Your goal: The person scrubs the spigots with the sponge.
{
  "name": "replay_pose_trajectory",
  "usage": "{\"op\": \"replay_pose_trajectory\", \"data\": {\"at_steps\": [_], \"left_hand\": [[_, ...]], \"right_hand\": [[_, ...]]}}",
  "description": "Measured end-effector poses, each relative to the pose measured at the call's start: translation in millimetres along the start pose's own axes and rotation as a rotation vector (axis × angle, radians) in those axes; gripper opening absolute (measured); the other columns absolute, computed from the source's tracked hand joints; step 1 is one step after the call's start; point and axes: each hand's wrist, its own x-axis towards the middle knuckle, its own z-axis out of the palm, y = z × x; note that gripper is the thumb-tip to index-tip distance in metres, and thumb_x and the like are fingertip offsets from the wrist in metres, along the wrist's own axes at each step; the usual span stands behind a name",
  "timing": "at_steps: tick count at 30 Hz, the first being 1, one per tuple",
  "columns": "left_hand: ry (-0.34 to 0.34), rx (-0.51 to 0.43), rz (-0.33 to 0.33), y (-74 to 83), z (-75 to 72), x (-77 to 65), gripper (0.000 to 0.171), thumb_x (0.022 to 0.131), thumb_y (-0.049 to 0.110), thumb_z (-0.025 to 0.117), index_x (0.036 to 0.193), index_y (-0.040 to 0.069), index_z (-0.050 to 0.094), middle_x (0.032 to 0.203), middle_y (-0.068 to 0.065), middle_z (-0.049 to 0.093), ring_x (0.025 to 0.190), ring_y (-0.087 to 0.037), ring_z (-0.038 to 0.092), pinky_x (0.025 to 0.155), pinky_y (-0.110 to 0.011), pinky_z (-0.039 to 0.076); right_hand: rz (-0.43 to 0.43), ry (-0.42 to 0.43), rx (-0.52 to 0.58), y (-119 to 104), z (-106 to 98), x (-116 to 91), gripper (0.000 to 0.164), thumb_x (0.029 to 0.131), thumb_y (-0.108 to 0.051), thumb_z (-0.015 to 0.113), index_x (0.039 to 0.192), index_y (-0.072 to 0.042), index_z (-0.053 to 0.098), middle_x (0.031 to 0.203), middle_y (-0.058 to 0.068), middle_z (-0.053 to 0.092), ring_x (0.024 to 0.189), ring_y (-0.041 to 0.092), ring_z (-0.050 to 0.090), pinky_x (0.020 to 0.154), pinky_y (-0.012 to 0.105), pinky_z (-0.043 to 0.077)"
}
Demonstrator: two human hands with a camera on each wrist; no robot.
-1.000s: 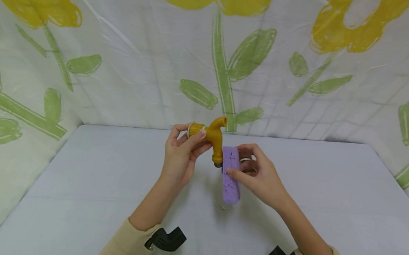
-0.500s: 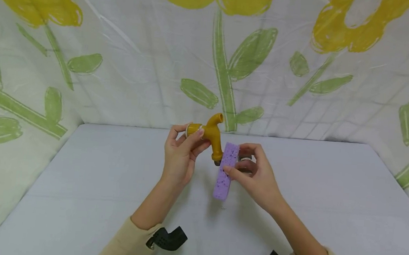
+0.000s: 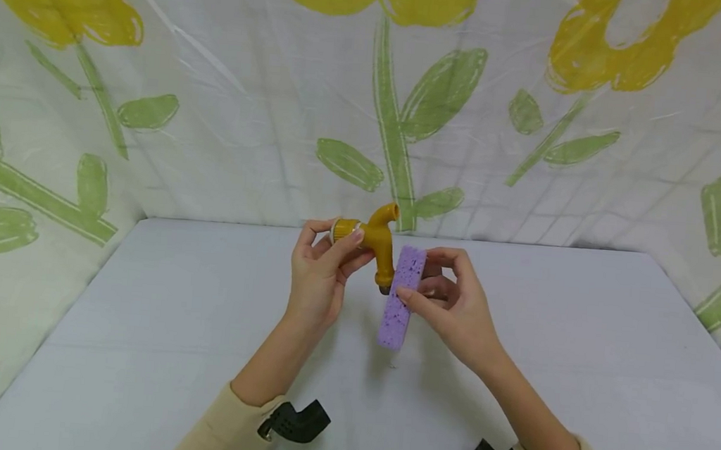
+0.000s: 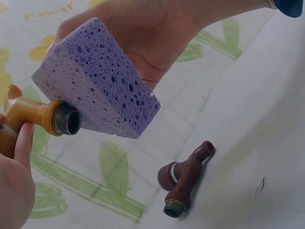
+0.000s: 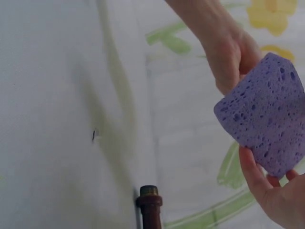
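Observation:
In the head view my left hand [image 3: 318, 278] holds a yellow tap [image 3: 379, 242] by its ribbed knob, spout up and threaded end pointing down. My right hand [image 3: 458, 314] pinches a purple sponge [image 3: 395, 319] upright between thumb and fingers. The sponge's flat side is right at the tap's threaded end, overlapping it slightly in the head view. Pores across the sponge [image 4: 102, 76] show clearly in the left wrist view, just behind the tap's dark threads [image 4: 67, 120]. The sponge hides part of the left hand and all of the yellow tap in the right wrist view.
A dark red tap [image 4: 188, 176] lies on the white table [image 3: 168, 323]; the right wrist view catches its threaded end [image 5: 148, 193]. A small dark mark [image 5: 94, 135] shows on the tabletop. Behind stands a flower-printed curtain [image 3: 249, 103].
The sponge's lower end has swung left, so it now leans, and it sits slightly higher. The yellow tap tilted a little and came back. The left hand has barely moved.

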Motion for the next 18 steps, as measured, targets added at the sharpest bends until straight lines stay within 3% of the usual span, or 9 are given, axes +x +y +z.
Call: {"op": "replay_pose_trajectory", "data": {"at_steps": [7, 14, 18], "left_hand": [[-0.034, -0.004, -0.032, -0.4, 2.4, -2.8, 0.025, 0.098, -0.015, 0.06, 0.105, 0.009, 0.055, 0.096, -0.009, 0.064, 0.073, -0.018, 0.076, 0.074, -0.029, 0.066], [-0.019, -0.004, -0.023, -1.1, 2.2, -2.2, 0.025, 0.098, -0.014, 0.058, 0.106, 0.009, 0.056, 0.097, -0.009, 0.064, 0.071, -0.018, 0.076, 0.072, -0.028, 0.065], [-0.046, -0.014, -0.037, -1.6, 1.7, -1.7, 0.027, 0.097, -0.015, 0.058, 0.107, 0.01, 0.057, 0.097, -0.009, 0.066, 0.073, -0.018, 0.076, 0.073, -0.029, 0.066]], "right_hand": [[-0.003, 0.087, -0.027, 1.1, -3.0, 3.7, 0.049, 0.093, 0.008, 0.073, 0.133, 0.005, 0.045, 0.128, 0.011, 0.05, 0.091, 0.01, 0.067, 0.086, 0.018, 0.058], [-0.013, 0.05, -0.002, -2.5, -1.3, 1.1, 0.051, 0.092, 0.007, 0.075, 0.132, 0.003, 0.044, 0.123, 0.012, 0.051, 0.091, 0.012, 0.065, 0.077, 0.018, 0.056], [-0.008, 0.05, -0.029, -2.7, -2.1, 0.9, 0.052, 0.092, 0.005, 0.075, 0.134, 0.004, 0.045, 0.124, 0.012, 0.052, 0.092, 0.012, 0.064, 0.077, 0.017, 0.055]]}}
